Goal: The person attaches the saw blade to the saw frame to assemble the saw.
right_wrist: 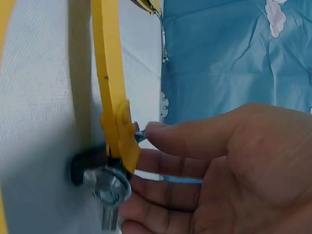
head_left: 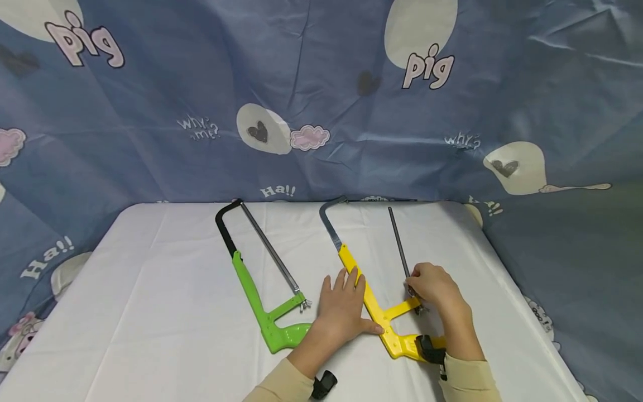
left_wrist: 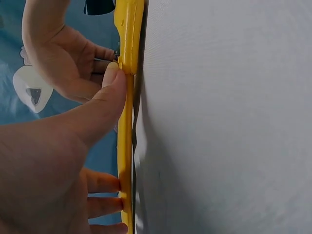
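Observation:
A yellow hacksaw frame (head_left: 374, 304) lies on the white table, its grey curved front end (head_left: 329, 223) pointing away. My left hand (head_left: 341, 312) rests on the frame with fingers spread; in the left wrist view the thumb of this left hand (left_wrist: 53, 146) presses the yellow frame (left_wrist: 126, 122). My right hand (head_left: 439, 290) pinches the lower end of a dark, thin blade (head_left: 399, 240) beside the short yellow arm (head_left: 402, 308). The blade's far end is apart from the grey front end. In the right wrist view, the right hand (right_wrist: 219, 161) has its thumb at a small metal pin, near a wing nut (right_wrist: 109, 187).
To the left lies a green hacksaw (head_left: 251, 290) with its blade (head_left: 271, 251) attached at both ends. Behind the white table (head_left: 166, 301) hangs a blue printed cloth (head_left: 341, 111). Black straps are on both wrists.

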A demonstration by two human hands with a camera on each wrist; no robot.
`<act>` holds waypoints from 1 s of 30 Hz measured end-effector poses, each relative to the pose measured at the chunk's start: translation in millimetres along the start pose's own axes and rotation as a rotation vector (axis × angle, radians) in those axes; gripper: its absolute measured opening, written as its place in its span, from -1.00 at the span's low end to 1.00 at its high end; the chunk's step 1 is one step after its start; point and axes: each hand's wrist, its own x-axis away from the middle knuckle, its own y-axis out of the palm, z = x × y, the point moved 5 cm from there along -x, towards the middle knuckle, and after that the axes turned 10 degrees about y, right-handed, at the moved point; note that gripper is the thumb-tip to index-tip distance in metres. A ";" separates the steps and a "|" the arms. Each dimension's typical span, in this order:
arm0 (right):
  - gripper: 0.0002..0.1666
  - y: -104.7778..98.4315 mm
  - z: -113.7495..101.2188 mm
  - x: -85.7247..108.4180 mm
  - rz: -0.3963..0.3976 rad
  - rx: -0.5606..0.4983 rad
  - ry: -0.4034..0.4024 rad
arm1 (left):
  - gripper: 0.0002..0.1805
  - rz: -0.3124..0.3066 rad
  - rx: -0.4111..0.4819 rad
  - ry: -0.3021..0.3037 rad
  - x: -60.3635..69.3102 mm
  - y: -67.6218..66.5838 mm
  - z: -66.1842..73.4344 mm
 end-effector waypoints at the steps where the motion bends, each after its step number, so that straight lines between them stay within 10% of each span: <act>1: -0.75 -0.1 0.4 0.5 -0.005 0.004 -0.008 | 0.27 -0.002 -0.012 -0.001 0.1 0.2 0.4; 17: -0.36 -0.6 2.7 4.2 -0.109 -0.055 -0.034 | 0.29 -0.024 -0.020 -0.023 3.1 1.3 0.5; 30: -0.69 -11.9 14.8 5.8 -0.030 0.006 -0.046 | 0.28 -0.023 -0.028 0.003 5.1 2.5 -4.8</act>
